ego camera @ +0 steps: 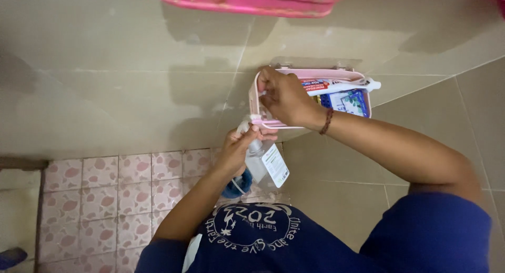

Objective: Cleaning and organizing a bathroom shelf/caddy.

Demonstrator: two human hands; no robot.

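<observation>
From where I watched, the head camera looked down a beige tiled wall [131, 57] to a floor of small pink patterned tiles [121, 189] at about seven o'clock in the picture. A pink shelf [252, 0] ran along the top edge at twelve o'clock, only its underside showing. Just right of centre, a pale pink wall basket [362, 76] hung on the beige tiles, packed with a white tube [347, 87] lying across its top and blue sachets [350, 102] below it.

The right hand [284, 97], a beaded bracelet [326, 121] at its wrist, was curled over the basket's left end, at nine o'clock of the basket, fingers bent and pinched at the rim. I could not tell whether they held something small there or only gripped the plastic.

The left hand [239, 149] sat directly below, at six o'clock of the basket, closed around the neck and white pump top of a clear pump bottle [265, 165] with a white label. The bottle hung tilted, its base pointing toward five o'clock, its top just under the basket's lower edge. Something blue and rounded [236, 190] showed behind the left forearm; I could not make out what it was. A dark blue printed shirt [252, 236] filled the bottom of the picture.
</observation>
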